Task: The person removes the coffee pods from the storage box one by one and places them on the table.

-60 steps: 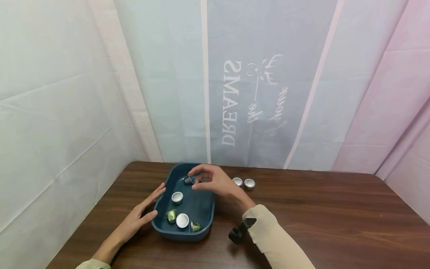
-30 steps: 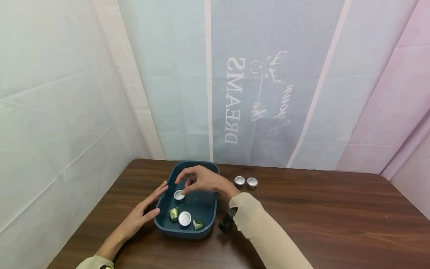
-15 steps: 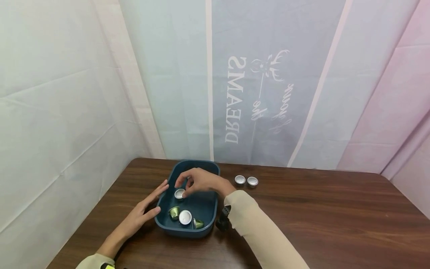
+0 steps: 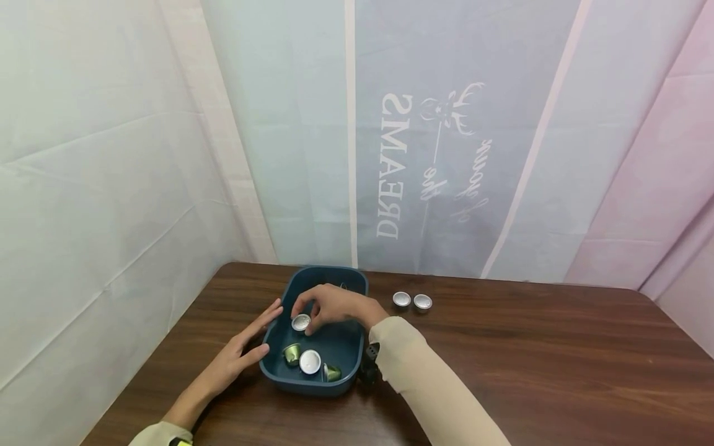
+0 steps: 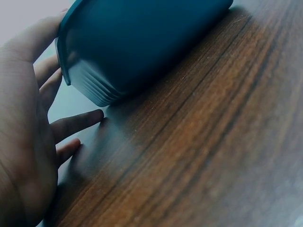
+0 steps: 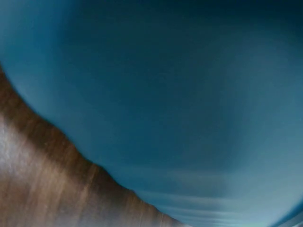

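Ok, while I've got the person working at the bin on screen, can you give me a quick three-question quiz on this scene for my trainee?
1. True or false: the right hand has its thumb and a finger at either side of a silver-topped capsule inside the blue bin.
2. On the table, what lies to the right of the bin? A) one green capsule; B) a second bin; C) two silver-topped capsules.
3. How many green capsules show in the bin?

Key:
1. True.
2. C.
3. Two, both toward the bin's near end.
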### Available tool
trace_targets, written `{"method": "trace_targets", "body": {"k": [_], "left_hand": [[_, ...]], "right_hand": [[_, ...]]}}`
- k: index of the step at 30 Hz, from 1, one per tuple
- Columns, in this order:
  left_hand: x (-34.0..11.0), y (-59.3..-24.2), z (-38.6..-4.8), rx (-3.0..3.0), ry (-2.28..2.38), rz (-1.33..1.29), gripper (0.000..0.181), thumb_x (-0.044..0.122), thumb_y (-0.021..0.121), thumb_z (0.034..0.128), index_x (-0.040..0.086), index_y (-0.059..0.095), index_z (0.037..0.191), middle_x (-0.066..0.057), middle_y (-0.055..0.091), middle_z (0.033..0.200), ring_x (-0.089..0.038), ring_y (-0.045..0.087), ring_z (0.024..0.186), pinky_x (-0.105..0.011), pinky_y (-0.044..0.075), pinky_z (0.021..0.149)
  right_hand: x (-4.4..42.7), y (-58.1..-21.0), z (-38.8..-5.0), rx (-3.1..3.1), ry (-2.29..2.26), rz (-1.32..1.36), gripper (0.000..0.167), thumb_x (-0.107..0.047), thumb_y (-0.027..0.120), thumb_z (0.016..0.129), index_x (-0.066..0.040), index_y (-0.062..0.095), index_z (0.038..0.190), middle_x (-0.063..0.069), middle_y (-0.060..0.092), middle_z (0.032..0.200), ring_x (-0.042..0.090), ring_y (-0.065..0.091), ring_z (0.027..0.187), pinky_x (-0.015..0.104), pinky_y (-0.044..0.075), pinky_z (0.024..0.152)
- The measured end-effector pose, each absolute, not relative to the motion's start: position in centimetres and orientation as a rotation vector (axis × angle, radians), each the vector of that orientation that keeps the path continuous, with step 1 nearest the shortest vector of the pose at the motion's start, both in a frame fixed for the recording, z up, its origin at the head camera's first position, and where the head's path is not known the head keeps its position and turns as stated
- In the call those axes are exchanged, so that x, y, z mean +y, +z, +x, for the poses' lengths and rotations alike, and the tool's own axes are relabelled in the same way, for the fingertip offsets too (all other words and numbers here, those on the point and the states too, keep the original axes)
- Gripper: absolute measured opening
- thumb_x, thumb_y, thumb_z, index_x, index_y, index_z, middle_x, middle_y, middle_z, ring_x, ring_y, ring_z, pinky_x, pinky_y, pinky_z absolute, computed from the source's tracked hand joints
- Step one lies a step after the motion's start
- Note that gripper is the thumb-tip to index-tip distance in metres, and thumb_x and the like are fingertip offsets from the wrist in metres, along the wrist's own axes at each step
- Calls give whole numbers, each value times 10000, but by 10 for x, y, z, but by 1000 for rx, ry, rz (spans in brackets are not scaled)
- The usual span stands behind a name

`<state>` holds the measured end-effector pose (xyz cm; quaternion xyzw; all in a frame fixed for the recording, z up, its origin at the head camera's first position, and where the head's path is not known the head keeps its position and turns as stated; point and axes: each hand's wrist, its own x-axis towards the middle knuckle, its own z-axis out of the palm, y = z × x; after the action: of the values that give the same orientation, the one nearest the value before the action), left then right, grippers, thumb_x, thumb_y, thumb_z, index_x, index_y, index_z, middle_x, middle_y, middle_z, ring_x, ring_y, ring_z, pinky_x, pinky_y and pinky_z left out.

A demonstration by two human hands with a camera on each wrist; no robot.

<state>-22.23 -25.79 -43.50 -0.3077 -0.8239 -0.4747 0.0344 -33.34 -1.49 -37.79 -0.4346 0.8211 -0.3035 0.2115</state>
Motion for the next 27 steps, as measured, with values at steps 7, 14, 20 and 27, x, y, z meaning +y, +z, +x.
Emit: {"method": "trace_targets", "body": {"k": [7,14,20,27], "left_hand": [[-257,-433,-223,-2519,-1495,-951,586,37,463,960,122,286,1512,-6,156,1589,-131,178,1428,-696,217,959],[-257,-432,-222,-2530,-1475,-941,585,44,464,961,131,289,1512,-6,158,1588,-130,178,1428,-649,244,984],[-257,-432,-221,-2536,-1463,-936,585,25,459,959,121,290,1511,-11,160,1588,-143,178,1431,-350,265,1053],[-257,-433,-221,-2531,-1474,-947,580,24,457,961,112,290,1509,-8,160,1588,-149,184,1429,-340,271,1047]], "right_hand": [[-15,-376,-334,2273,-816,-1206,309,-148,795,790,-259,690,1058,-151,619,989,61,608,792,235,499,679],[-16,-377,-334,2255,-803,-1239,290,-154,791,793,-257,695,1046,-169,628,979,48,597,823,225,492,710],[-17,-379,-334,2259,-790,-1262,260,-174,782,807,-255,692,1038,-172,626,984,44,589,840,220,490,713],[-16,-380,-333,2263,-803,-1262,247,-170,781,808,-248,698,1027,-172,632,971,41,596,818,219,491,702]]}}
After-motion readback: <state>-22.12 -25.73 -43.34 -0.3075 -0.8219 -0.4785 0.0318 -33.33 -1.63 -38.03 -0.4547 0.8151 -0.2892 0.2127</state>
